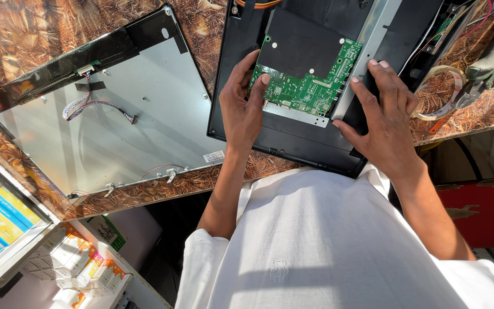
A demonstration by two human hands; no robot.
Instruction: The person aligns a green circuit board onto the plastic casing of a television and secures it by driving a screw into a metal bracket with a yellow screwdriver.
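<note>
shirt: white, short-sleeved | chest: small faint embroidered mark | hands [244, 109]: bare | forearms: bare, no watch

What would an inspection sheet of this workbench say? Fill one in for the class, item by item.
Surface: brown patterned table.
Job's things: green circuit board in black back cover.
Clutter: grey metal panel; tape roll.
Grippers: left hand touches the board; right hand rests on the cover's metal bracket.
Cables: ribbon cable on the panel; wires top right.
Surroundings: boxes on shelves.
</note>
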